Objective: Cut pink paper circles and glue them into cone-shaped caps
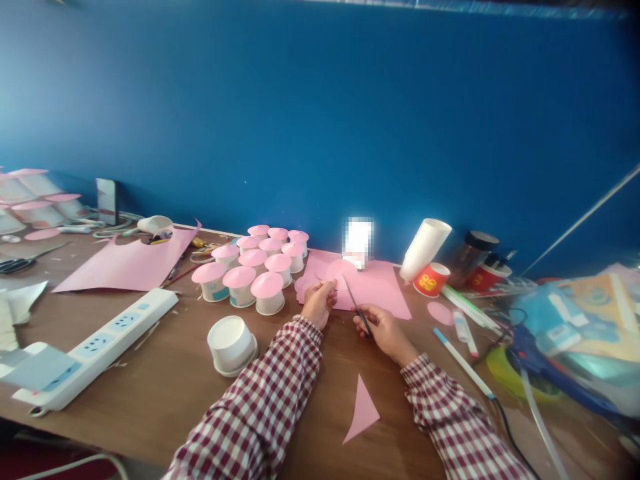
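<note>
Left hand [320, 303], center of frame, reaches in from lower left, thumb and fingers pinching the pink disc [343, 270] over the pink sheets [390, 287]. Right hand [383, 328], just right of it, comes in from lower right, fingers curled around the scissors' [363, 319] handles, blades angled up-left by the disc. Pink scrap [362, 412] lies at bottom center, between the forearms.

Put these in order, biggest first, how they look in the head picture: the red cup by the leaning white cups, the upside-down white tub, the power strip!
1. Power strip
2. White tub
3. Red cup
</note>
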Motion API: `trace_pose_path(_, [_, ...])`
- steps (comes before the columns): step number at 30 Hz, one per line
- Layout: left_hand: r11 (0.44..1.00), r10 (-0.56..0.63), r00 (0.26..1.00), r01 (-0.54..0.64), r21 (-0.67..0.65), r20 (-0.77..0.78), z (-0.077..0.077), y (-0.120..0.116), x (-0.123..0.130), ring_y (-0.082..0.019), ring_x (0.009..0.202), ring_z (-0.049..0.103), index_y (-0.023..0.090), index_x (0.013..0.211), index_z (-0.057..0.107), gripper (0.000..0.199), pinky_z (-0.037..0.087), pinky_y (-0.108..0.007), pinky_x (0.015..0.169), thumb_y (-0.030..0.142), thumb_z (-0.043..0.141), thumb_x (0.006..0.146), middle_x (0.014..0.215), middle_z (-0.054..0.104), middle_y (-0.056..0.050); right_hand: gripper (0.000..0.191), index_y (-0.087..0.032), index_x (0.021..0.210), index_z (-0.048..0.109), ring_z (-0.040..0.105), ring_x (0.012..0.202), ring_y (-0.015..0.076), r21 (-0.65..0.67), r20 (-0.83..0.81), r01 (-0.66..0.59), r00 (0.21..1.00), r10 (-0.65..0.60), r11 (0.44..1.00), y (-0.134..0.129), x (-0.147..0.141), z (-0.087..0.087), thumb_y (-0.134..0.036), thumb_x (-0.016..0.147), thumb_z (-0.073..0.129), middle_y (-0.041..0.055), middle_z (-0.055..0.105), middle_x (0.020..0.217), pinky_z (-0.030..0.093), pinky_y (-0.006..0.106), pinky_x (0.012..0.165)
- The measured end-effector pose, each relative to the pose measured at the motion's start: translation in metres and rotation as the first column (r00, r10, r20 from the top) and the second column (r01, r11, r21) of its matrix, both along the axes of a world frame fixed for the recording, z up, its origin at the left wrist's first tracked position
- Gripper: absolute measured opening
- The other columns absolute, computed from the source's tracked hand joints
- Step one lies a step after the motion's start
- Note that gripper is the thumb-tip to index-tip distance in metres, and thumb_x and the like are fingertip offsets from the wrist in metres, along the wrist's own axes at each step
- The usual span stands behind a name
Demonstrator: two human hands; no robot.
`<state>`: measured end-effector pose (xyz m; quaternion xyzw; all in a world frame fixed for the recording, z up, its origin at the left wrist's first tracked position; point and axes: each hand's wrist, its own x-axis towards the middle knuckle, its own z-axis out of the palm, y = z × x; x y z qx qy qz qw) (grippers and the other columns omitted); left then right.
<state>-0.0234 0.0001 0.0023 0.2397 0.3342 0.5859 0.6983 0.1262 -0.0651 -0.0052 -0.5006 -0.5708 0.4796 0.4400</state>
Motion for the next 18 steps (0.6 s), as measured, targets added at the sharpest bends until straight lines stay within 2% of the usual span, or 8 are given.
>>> trace_pose_path(6, [1.0,0.007,1.0,-0.007,-0.01,0.007,0.0011,-0.0005,0.0001,-0.003,0.045,0.047,0.013,0.065,0.05,0.025,0.039,-0.01,0.041,0.022,0.072,0.063,0.051,0.046,0.005,0.04,-0.013,0.092,0.061,0.049,0.051,0.0094,0.01,0.009,-0.003,1.0,0.003,1.0,-0.0001,-0.0007,0.0009,-0.045,0.068,0.067,-0.0016,0.056,0.06,0.044,0.025,0.051])
trace_pose_path(11, [0.999,0.037,0.994,-0.036,-0.008,0.105,-0.0004,0.0023,-0.0015,-0.003,0.047,0.049,0.013,0.07,0.052,0.021,0.042,-0.01,0.043,0.019,0.072,0.064,0.054,0.048,0.005,0.036,-0.014,0.094,0.06,0.049,0.052,0.0093,0.045,0.03,-0.003,1.0,0.002,0.999,-0.0051,-0.0006,0.0015,-0.041,0.071,0.067,-0.0025,0.055,0.06,0.044,0.025,0.052])
trace_pose_path(15, [0.999,0.046,0.99,-0.046,-0.007,0.132,0.0008,0.0019,-0.003,-0.003,0.049,0.051,0.013,0.071,0.053,0.021,0.044,-0.011,0.047,0.02,0.072,0.065,0.056,0.051,0.004,0.035,-0.015,0.095,0.059,0.052,0.055,0.0103,0.106,-0.088,0.157,0.985,-0.148,0.982,-0.0057,0.0033,0.0047,-0.04,0.072,0.066,-0.0021,0.056,0.062,0.045,0.024,0.052])
trace_pose_path(18, [1.0,0.014,1.0,-0.014,0.023,0.019,0.0003,-0.0003,-0.0007,-0.003,0.048,0.05,0.012,0.067,0.053,0.023,0.042,-0.012,0.045,0.023,0.074,0.063,0.053,0.049,0.004,0.035,-0.016,0.095,0.059,0.052,0.053,0.0099,0.124,-0.138,0.351,0.933,-0.334,0.928,-0.0035,0.007,0.0092,-0.042,0.073,0.064,-0.0019,0.057,0.061,0.042,0.021,0.047])
